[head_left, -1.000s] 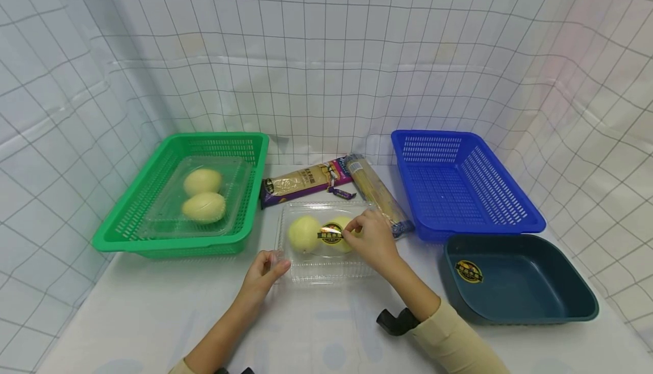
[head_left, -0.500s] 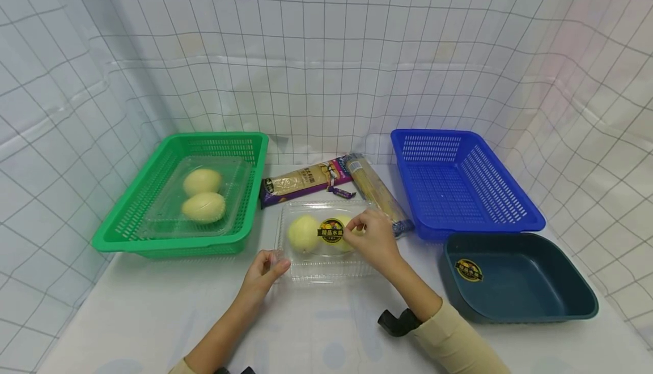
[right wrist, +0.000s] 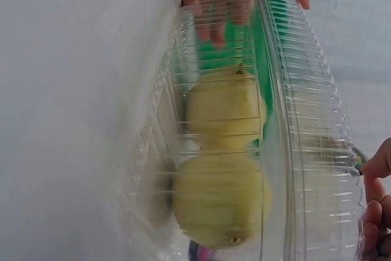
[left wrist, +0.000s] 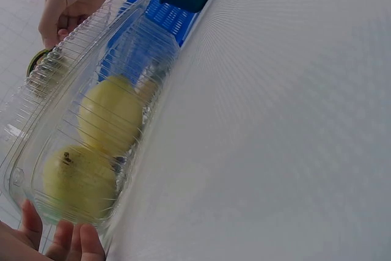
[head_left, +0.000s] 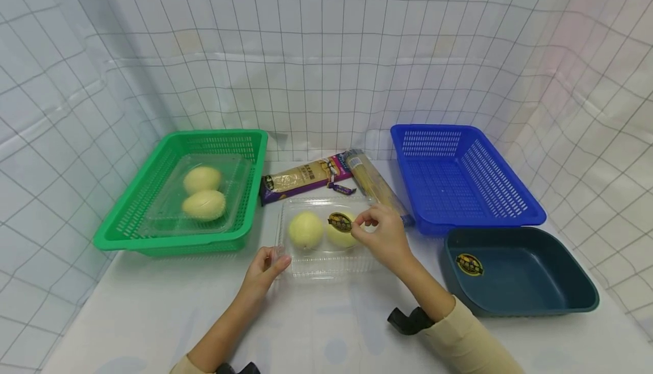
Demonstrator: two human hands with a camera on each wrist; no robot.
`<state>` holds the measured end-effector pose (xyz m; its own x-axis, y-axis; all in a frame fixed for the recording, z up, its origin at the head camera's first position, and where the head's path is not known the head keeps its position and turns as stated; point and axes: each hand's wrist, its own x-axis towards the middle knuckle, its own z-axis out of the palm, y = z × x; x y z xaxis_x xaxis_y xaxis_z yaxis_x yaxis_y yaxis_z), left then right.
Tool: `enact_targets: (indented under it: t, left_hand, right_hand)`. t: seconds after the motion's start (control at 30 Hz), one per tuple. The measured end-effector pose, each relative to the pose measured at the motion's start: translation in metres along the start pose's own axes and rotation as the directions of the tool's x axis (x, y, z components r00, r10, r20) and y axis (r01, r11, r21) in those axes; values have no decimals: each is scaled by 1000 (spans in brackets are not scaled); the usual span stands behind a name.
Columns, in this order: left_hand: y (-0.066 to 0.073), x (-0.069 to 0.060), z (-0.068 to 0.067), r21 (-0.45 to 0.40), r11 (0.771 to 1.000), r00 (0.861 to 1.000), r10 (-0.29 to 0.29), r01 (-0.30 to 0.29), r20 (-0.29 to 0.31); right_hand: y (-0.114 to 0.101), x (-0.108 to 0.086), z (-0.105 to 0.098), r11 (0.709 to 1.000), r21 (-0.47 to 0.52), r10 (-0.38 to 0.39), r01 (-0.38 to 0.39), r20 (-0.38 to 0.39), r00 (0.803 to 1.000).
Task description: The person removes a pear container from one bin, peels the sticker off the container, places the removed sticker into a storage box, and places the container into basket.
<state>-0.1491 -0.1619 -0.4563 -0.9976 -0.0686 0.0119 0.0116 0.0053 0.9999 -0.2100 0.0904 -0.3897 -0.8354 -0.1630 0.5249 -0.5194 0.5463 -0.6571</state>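
A clear plastic clamshell box [head_left: 326,267] with two pale yellow melons [head_left: 305,230] inside sits on the table, its lid down. My left hand [head_left: 262,277] grips the box's left end, thumb on top and fingertips against the side, as the left wrist view shows. Above the right melon, my right hand [head_left: 385,239] pinches the right end of a black and gold oval sticker [head_left: 340,222] between thumb and index finger. The sticker is tilted over the lid; whether its far end touches the plastic I cannot tell.
A green basket [head_left: 170,245] at left holds another clear box with two melons. At right stand a blue basket [head_left: 433,187] and a dark teal basin [head_left: 520,275] bearing a similar sticker [head_left: 469,264]. Behind the box lie noodle packs [head_left: 306,178] and a small purple wrapper [head_left: 342,189].
My right hand has shifted slightly right with the sticker, which has moved right and up in the head view and tilted from its level position. The left hand keeps its hold.
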Motion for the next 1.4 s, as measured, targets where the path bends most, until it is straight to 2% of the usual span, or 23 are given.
enact_targets:
  t: [0.2,0.4,0.77,1.13,1.4]
  left_hand:
    - [1,1,1,-10,1000,1000,9,-9,0]
    - [0,0,0,-18,1000,1000,15,-15,0]
    - [-1,0,0,-3,1000,1000,5,-5,5]
    - [-1,0,-1,-10,1000,1000,17,-17,4]
    - [0,0,-1,-10,1000,1000,12,-12,3]
  right_hand:
    - [1,-3,-14,999,-32,-1,0,-43,999]
    - [2,-8,-29,1000,-15,10,-12,-68,998]
    - [10,-21,-62,990,-24,141,-142,-30,990]
    - [25,-35,-87,986,-87,137,-145,-90,986]
    - [33,-47,-109,973,-113,193,-203,-93,977]
